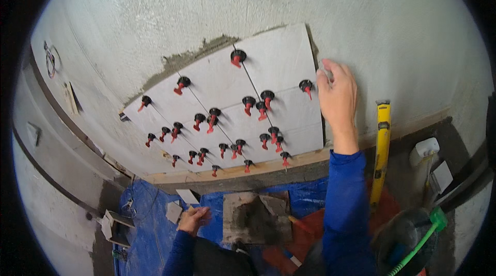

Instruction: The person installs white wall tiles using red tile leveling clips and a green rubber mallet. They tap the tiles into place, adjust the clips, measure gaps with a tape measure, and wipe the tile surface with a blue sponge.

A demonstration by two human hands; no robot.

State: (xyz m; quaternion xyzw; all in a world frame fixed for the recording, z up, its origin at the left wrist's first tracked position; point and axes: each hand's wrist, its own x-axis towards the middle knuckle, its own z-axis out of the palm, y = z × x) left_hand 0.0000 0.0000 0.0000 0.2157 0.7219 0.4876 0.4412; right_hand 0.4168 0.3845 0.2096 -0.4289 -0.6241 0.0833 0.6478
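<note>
Several light grey tiles [281, 54] cover part of the wall, with dark gaps between them. Black round tile levelling clips with red handles [238, 58] stick out along the joints. My right hand [338, 95] is raised beside the right edge of the tiles, close to the rightmost clip [306, 88]. Its fingers are bent in toward the thumb; a small pale thing seems to lie between them, too small to name. Low on the left, my left hand [193, 220] hangs above the blue sheet, fingers loosely stretched and blurred at the tips, with nothing visible in it.
A yellow spirit level [381, 152] leans against the wall on the right. Below it stands a dark bucket [405, 237] with a green-handled brush [438, 219]. A mortar-smeared board [256, 219] and tile offcuts [174, 212] lie on the blue sheet [150, 224]. Grey mortar [191, 59] edges the tiles' top.
</note>
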